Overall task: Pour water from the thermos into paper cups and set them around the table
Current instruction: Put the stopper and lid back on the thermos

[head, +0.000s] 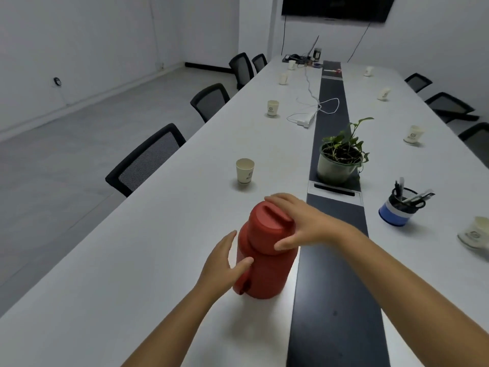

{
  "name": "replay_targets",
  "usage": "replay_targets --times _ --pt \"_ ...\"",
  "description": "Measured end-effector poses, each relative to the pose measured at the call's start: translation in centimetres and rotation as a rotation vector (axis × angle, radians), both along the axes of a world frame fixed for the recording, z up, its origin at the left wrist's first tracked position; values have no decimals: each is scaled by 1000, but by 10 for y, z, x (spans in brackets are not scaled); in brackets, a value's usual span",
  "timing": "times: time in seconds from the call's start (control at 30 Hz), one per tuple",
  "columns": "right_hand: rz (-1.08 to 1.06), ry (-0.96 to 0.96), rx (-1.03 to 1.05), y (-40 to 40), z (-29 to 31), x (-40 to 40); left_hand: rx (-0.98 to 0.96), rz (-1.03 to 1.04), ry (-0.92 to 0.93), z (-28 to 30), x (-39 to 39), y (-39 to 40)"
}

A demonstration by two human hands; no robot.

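The red thermos (266, 250) stands upright on the white table (164, 260), near the end of the table closest to the person and just beside the dark strip (332, 287) that runs down its middle. Its lid (272, 221) is on, and the right hand (299, 223) is curled over that lid, fingers across the top and far side, thumb pressed on the near side, wrist bent in from the right. The left hand (225, 258) braces the body of the thermos low on its left side, thumb against the front, fingers fairly straight and close together along the side; whether they wrap behind I cannot tell. Paper cups stand along both long edges: the nearest cup (245, 171) toward the left edge, another (272, 108) farther up, one (413, 134) near the right edge, and more toward the far end. If the lid is about to be twisted, the light brace from the left hand may let the thermos turn or slide on the smooth top, and a sudden release could tip it toward the potted plant (340, 157) or the power strip (307, 119) and its cables, where spilled water would do harm. A pen holder (399, 207) stands to the right.
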State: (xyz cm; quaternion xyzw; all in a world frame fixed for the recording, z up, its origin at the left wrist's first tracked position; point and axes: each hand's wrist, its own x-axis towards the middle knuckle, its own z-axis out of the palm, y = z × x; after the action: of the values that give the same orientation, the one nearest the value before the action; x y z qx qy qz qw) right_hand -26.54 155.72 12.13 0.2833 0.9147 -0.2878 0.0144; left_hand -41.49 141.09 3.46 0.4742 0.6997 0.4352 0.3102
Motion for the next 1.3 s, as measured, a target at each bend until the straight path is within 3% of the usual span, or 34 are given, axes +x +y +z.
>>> replay_targets --times 0.07,0.23,0.43,0.7,0.8,0.9,1.0,1.17,1.3 --pt "69 -158 62 2 7 -17 -80 127 -23 -15 3 -13" --pt "165 -437 206 2 20 -40 -47 83 -26 -40 27 -28" --pt "233 -483 266 -1 29 -44 43 127 15 -47 31 -25" --pt "-214 -610 414 -21 18 -62 59 127 -71 -48 26 -23" --pt "15 -653 228 -12 32 -55 69 85 -27 -49 25 -23" --pt "271 -638 300 -10 38 -40 52 45 60 -51 23 -22" --pt "204 -610 399 -14 29 -37 41 13 65 -49 22 -20" --pt "40 -732 467 -25 22 -56 50 0 35 -46 20 -20" --pt "172 -744 435 -22 33 -48 29 -57 48 -46 17 -18"
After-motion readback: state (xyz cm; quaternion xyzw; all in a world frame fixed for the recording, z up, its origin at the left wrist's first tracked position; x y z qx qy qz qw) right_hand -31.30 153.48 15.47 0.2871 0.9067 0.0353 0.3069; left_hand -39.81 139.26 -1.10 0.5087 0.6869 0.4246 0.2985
